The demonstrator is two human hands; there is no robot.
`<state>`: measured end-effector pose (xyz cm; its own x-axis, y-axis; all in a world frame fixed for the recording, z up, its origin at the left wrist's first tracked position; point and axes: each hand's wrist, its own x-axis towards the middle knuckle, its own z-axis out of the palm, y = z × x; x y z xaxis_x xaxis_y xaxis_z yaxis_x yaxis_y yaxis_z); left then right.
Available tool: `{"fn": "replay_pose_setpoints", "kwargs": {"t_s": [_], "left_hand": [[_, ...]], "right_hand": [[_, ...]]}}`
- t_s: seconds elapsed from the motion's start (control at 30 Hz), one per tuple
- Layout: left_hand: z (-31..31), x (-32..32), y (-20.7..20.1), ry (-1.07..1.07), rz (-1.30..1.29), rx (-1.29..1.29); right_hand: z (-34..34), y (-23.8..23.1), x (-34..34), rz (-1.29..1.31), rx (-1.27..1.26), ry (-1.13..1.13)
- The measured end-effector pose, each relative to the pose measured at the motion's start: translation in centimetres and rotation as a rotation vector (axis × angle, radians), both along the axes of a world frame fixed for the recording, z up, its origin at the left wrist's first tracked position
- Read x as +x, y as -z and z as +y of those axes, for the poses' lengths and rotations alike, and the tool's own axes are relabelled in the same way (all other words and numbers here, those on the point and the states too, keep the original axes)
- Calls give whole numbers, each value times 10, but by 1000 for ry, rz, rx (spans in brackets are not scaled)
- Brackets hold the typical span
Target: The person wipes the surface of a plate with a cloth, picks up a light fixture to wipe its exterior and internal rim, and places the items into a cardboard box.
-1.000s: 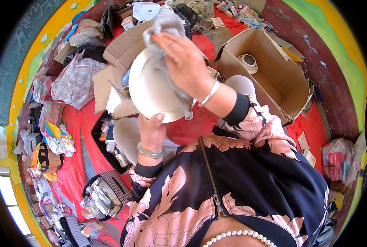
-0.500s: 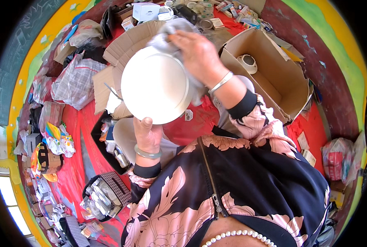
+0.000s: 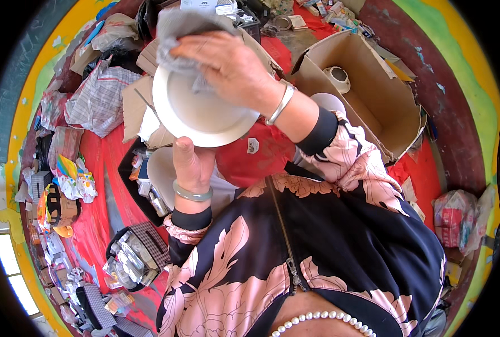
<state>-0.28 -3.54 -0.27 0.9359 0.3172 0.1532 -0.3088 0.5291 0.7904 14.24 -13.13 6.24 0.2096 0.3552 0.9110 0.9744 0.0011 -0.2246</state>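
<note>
A round white plate (image 3: pixel 222 121) is held up in front of me, tilted. My left hand (image 3: pixel 192 163) grips it from below at the near edge; the thumb shows at the rim and the other fingers are hidden behind. My right hand (image 3: pixel 227 67) presses a grey cloth (image 3: pixel 177 42) against the plate's far upper part. Its fingers lie bent over the cloth, which bunches past the far rim and looks smeared by motion.
An open cardboard box (image 3: pixel 373 106) at the right holds a white cup-like piece (image 3: pixel 338 80). Cardboard flaps (image 3: pixel 135 106) stand behind the plate. At the left are plaid bags (image 3: pixel 101 104), a black box (image 3: pixel 135 174) of small items and a checked bin (image 3: pixel 137 255) on red sheeting (image 3: pixel 95 224).
My right hand has swept the cloth leftward across the plate's far part. The plate has tilted back and shifted slightly left, and my left hand still holds it.
</note>
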Motion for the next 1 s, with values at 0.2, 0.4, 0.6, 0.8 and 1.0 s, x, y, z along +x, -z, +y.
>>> {"fn": "replay_pose_setpoints", "kwargs": {"t_s": [0.2, 0.4, 0.6, 0.8, 1.0], "left_hand": [[12, -1, 5, -27, -5, -83], [20, -3, 18, -127, -16, -104], [25, -11, 11, -190, -35, -102], [19, -7, 2, -131, -29, -89], [6, -1, -5, -65, -54, 30]], "right_hand": [[-2, 10, -43, 148, -304, -449], [-47, 13, -31, 272, -638, -664], [-99, -4, 31, -338, -1099, 933], [-75, -61, 24, -201, 45, 273], [-4, -3, -10, 118, 78, -25]]}}
